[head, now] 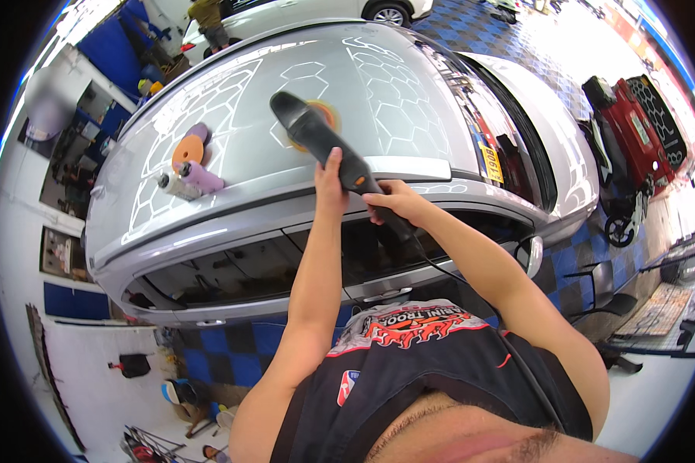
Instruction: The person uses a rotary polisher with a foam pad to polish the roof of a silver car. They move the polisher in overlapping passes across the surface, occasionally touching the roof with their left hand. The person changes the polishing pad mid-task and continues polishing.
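Observation:
A black corded car polisher [339, 156] lies over the glossy grey roof [255, 133] of a car, its round yellow-orange pad [331, 116] on the paint and partly hidden by the tool's head. My left hand [330, 184] grips the body of the polisher. Around its rear handle my right hand [398, 202] is closed, and the black cord trails from there over my right arm. Left on the roof are an orange foam pad [187, 153], a purple pad [200, 132] behind it, a lilac bottle [201, 177] and a whitish bottle [176, 186].
A door mirror [534, 256] juts out at the right. Beyond the roof stand a white car [318, 13] and another person [208, 22]. A scooter [622, 220] and a red vehicle [643, 136] are at the right. A black chair [603, 286] stands on the checkered floor.

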Demonstrator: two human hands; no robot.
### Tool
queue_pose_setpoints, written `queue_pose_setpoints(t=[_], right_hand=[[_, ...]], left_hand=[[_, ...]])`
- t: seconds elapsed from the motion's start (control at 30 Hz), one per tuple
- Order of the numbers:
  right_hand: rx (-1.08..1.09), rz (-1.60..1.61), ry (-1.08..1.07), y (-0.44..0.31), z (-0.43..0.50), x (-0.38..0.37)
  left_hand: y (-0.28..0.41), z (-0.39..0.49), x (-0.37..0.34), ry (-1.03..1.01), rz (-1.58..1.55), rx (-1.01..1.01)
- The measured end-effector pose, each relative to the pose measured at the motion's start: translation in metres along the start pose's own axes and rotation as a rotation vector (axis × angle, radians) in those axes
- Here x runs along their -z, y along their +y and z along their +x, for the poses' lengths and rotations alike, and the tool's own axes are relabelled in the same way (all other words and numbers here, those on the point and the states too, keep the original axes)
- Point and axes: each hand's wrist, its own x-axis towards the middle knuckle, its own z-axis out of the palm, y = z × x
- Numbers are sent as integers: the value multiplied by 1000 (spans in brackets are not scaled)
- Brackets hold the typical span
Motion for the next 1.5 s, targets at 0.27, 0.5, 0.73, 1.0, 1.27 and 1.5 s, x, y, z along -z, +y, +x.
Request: queue_pose_setpoints(t=[0.27, 0.5, 0.73, 1.0, 1.27, 1.5], right_hand=[[446, 181, -12, -9, -89, 19], [619, -249, 47, -132, -178, -23], [573, 168, 29, -78, -233, -30], [468, 281, -143, -59, -227, -55], [310, 260, -221, -59, -207, -58], [245, 153, -306, -51, -196, -47]], left_hand=[[28, -107, -85, -323, 14, -100], [26, -198, -132, -618, 140, -43], [79, -175, -80, -394, 679, -520], [115, -166, -86, -449, 246, -171], [124, -167, -52, -314, 179, -36], [131, -176, -36, -300, 111, 59]])
